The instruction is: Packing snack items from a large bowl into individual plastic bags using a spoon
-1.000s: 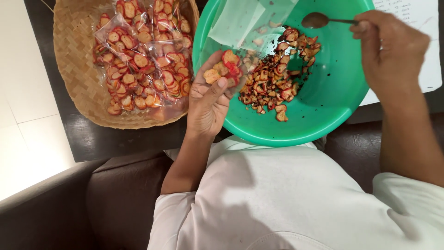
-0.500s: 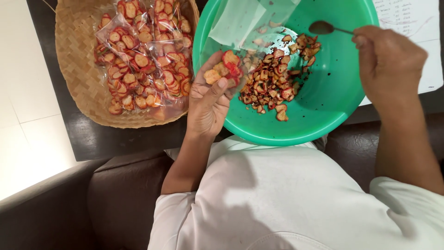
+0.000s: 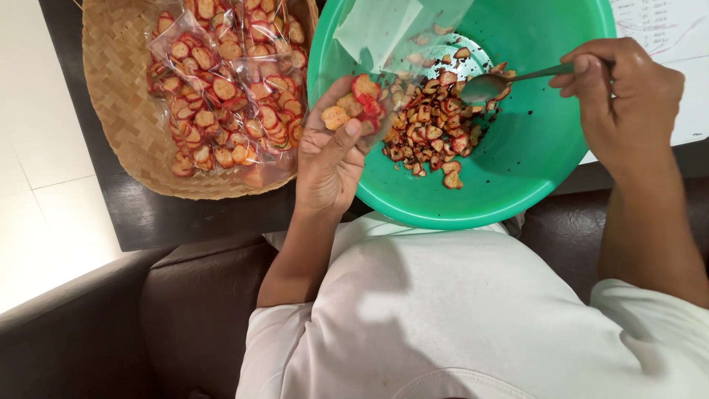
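The left hand (image 3: 332, 159) pinches a clear plastic bag (image 3: 384, 44) of red chips (fingers shut tight). The right hand (image 3: 628, 103) holds a metal spoon (image 3: 509, 80) over the round green plastic bowl (image 3: 546, 155).

Single head-worn view, straight down, close over lap and green bowl (image 3: 546, 177).

Inside the green plastic basin (image 3: 546, 159), the right-hand slope is lying bare, giving a hand open passage. The pile of red-rimmed chips (image 3: 432, 125) is crowding the basin's centre. The clear plastic bag (image 3: 384, 44) is blocking the basin's upper-left side, and the woven tray of packed chip bags (image 3: 125, 111) is pressing against the basin's left rim.
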